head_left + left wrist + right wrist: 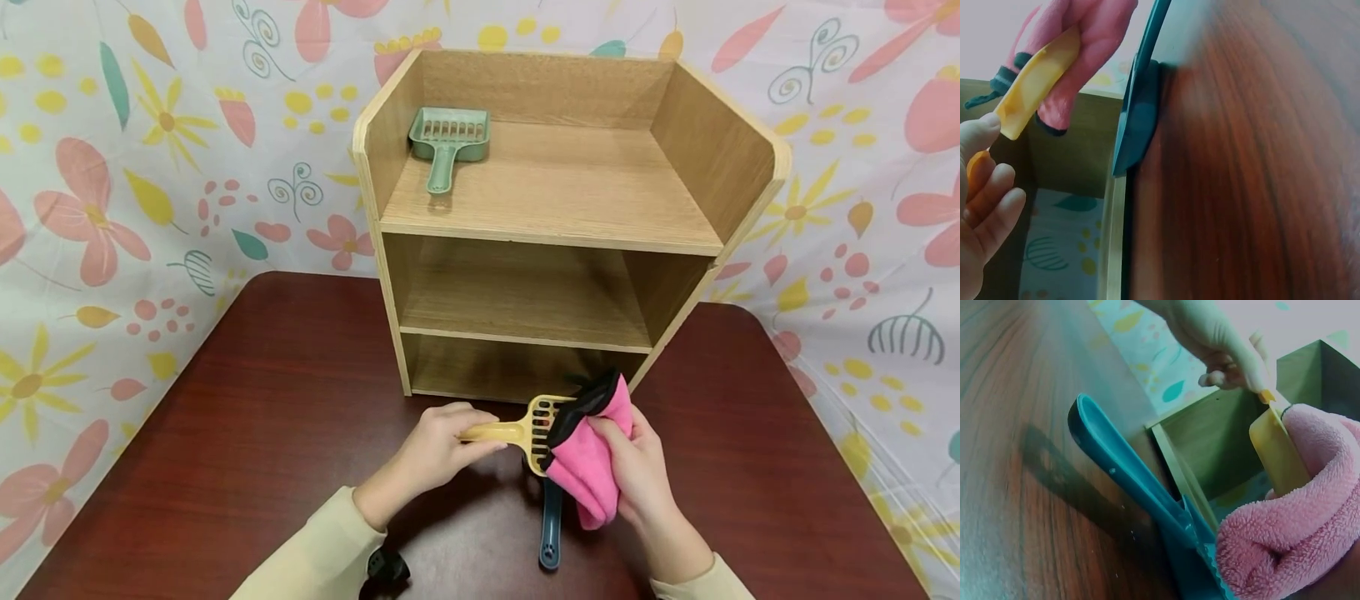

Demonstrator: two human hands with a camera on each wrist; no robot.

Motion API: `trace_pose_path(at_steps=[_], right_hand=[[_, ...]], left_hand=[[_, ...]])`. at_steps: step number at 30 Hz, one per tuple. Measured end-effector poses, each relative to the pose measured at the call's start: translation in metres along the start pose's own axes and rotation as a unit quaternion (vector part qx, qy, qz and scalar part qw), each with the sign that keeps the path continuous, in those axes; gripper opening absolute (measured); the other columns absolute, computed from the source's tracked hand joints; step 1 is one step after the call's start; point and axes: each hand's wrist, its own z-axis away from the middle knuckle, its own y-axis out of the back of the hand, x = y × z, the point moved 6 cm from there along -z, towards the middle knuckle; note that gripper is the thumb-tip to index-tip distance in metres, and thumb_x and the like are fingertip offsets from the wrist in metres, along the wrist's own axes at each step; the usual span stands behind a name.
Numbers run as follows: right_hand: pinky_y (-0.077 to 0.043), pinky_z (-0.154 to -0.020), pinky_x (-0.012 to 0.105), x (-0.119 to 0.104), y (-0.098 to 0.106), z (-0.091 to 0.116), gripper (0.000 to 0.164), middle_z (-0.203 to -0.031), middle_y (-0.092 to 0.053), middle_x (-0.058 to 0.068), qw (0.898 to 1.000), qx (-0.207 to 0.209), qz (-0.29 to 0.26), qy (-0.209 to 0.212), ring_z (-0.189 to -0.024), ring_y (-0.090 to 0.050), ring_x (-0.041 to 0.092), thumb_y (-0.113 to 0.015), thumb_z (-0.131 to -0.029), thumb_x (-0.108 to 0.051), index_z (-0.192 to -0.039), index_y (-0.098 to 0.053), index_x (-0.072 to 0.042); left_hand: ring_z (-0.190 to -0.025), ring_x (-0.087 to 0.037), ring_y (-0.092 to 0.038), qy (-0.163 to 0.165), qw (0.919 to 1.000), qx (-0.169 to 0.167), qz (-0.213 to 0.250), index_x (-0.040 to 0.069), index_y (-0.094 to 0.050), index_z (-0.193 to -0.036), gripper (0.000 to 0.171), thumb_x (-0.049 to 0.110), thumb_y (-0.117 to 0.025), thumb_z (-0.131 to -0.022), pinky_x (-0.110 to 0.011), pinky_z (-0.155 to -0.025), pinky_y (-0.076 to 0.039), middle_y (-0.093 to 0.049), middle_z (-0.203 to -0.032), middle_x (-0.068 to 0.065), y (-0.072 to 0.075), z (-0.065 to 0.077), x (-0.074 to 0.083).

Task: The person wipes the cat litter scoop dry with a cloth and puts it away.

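Observation:
My left hand (433, 446) holds a yellow litter scoop (517, 432) by its handle, above the table in front of the shelf. My right hand (637, 471) grips a pink cloth (588, 471) with a black edge, bunched over the right part of the scoop's slotted head. In the right wrist view the cloth's fluffy folds lie against the yellow scoop (1279, 453) and hide part of it. Below both hands a dark blue litter scoop (551, 525) sits on the table; its head is mostly covered by the cloth in the head view, and its handle (1129, 472) slants upward in the right wrist view.
A wooden shelf unit (517, 237) with several levels stands at the back of the dark red table (300, 375). On its top level, at the left, a green litter scoop (442, 162) rests in a green tray (474, 152). Flowered fabric (187, 192) hangs behind.

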Motion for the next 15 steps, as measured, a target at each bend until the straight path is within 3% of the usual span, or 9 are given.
trace_pose_path(at_steps=[8,11,15], right_hand=[[-0.053,-0.071,0.02,0.008,-0.005,0.004,0.012,-0.084,-0.066,-0.011,0.997,0.029,-0.074,-0.019,-0.076,-0.063,0.006,-0.061,-0.092,-0.018,-0.103,-0.059,-0.017],[-0.053,-0.073,0.02,0.012,-0.012,0.004,0.014,-0.087,-0.066,-0.011,0.991,0.045,-0.125,-0.016,-0.078,-0.063,0.005,-0.061,-0.092,-0.014,-0.105,-0.057,-0.016],[-0.054,-0.074,0.019,0.015,-0.02,0.006,0.02,-0.091,-0.065,-0.009,0.978,0.064,-0.198,-0.029,-0.08,-0.064,0.005,-0.06,-0.092,-0.013,-0.11,-0.052,-0.015]], left_hand=[[-0.059,-0.005,-0.05,0.046,0.9979,0.041,-0.023,0.005,-0.073,-0.089,0.021,0.014,-0.081,-0.072,-0.009,-0.054,-0.041,-0.066,-0.07,-0.001,0.0,-0.003,-0.001],[-0.062,-0.007,-0.055,0.061,0.9961,0.058,-0.024,0.005,-0.073,-0.09,0.021,0.013,-0.081,-0.072,-0.012,-0.057,-0.046,-0.068,-0.073,-0.003,-0.003,-0.002,0.002],[-0.064,-0.01,-0.06,0.056,0.9941,0.088,-0.029,0.003,-0.072,-0.09,0.022,0.011,-0.081,-0.071,-0.014,-0.06,-0.05,-0.069,-0.075,-0.005,-0.012,0.002,0.008]])
